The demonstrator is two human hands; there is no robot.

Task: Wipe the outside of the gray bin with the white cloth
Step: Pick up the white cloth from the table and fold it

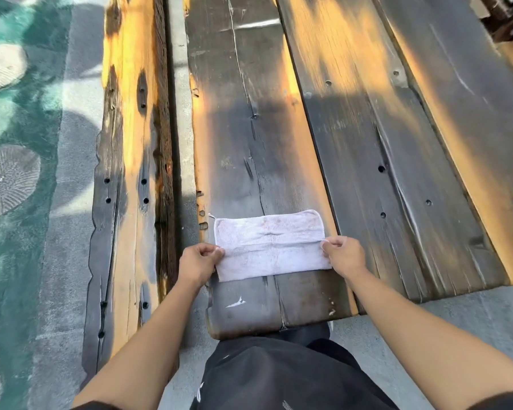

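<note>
The white cloth [269,245] lies flat on the near end of a dark, weathered wooden surface [243,128], folded into a long rectangle with a crease running across its middle. Both hands grasp it at opposite short ends: the left hand [199,261] pinches the left edge between thumb and curled fingers, and the right hand [344,253] pinches the right edge the same way, near the crease line. Both forearms reach in from the bottom of the view, bare to the elbow. The cloth rests on the middle plank, close to its near end, with its far edge showing a stitched hem and a small loose thread at the upper left corner. A second plank [397,143] lies just beside it to the right, and a narrower orange-streaked plank [131,143] sits apart on the left across a gap of grey concrete floor [178,84]. Dark clothing [279,377] fills the bottom centre. Patches of warm sunlight fall across the wood
</note>
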